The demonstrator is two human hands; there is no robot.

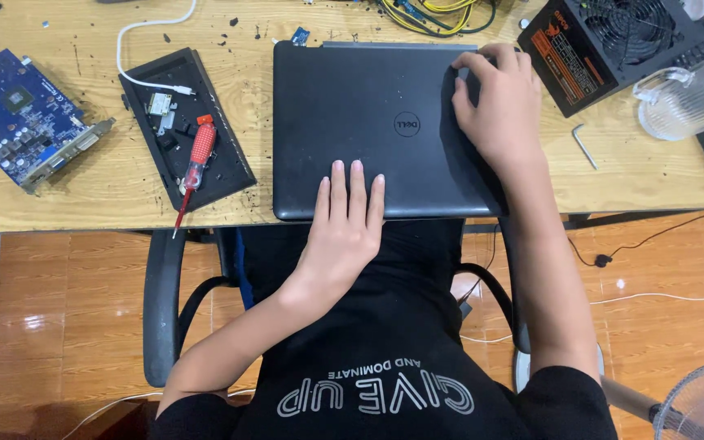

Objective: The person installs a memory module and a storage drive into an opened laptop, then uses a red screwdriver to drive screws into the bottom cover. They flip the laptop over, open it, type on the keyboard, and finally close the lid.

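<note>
we see the closed black laptop [385, 130] lying on the worktop [83, 195], our left hand [344, 224] flat on its near edge, fingers [350, 186] straight and together, our right hand [499, 102] curled over its far right corner, fingers slightly spread

One laptop [368, 122], one screwdriver [195, 167], perhaps.
</note>
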